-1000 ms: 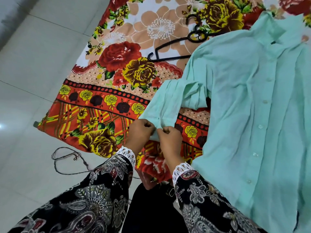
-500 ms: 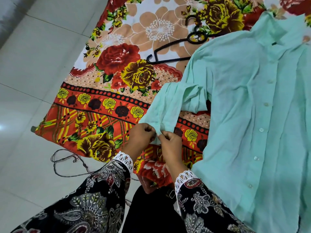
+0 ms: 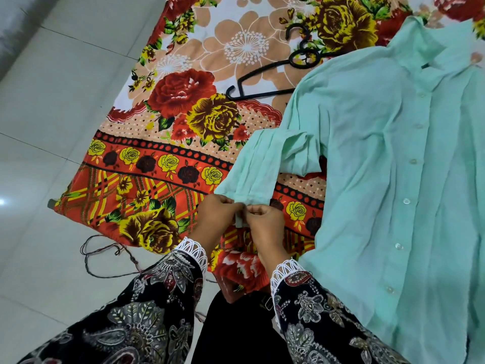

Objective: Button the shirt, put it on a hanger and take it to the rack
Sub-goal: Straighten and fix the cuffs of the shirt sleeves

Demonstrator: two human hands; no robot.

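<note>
Head view: both hands' fingers (image 3: pixel 231 203) pinch shirt cuff (image 3: pixel 240 222); hanger (image 3: pixel 265 74) lies beyond.

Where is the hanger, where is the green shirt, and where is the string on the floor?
hanger (image 3: pixel 258 93), head view, on its straight bottom bar.
green shirt (image 3: pixel 367 143), head view, on the front panel beside the buttons.
string (image 3: pixel 90 252), head view, on the loop lying on the tiles.

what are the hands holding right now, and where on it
Both hands, the left hand and the right hand, pinch the cuff end of the mint-green shirt sleeve.
</note>
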